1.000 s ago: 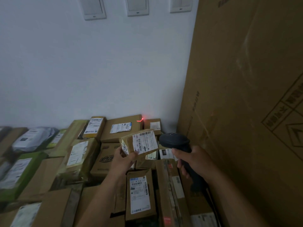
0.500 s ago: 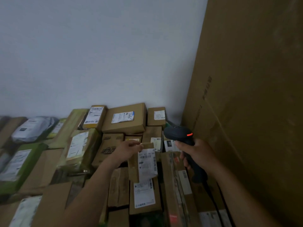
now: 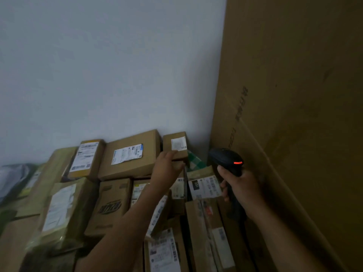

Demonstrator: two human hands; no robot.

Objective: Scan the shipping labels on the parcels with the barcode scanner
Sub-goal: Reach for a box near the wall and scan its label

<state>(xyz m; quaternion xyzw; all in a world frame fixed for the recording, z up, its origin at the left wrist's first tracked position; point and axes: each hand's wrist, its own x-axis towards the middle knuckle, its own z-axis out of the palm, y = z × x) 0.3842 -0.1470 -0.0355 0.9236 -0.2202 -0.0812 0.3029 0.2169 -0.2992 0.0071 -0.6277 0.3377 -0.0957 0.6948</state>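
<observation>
Head view, downward over parcels [image 3: 129, 154]

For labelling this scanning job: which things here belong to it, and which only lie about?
Job: barcode scanner, gripped by right hand; left hand, reaching toward small box at the back; other labelled parcels.
Lying about: tall cardboard carton; white wall; green checked item.

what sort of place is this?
Probably a parcel storage or sorting corner: labelled parcels piled against a white wall, a barcode scanner in the right hand, a large cardboard carton beside them.
</observation>
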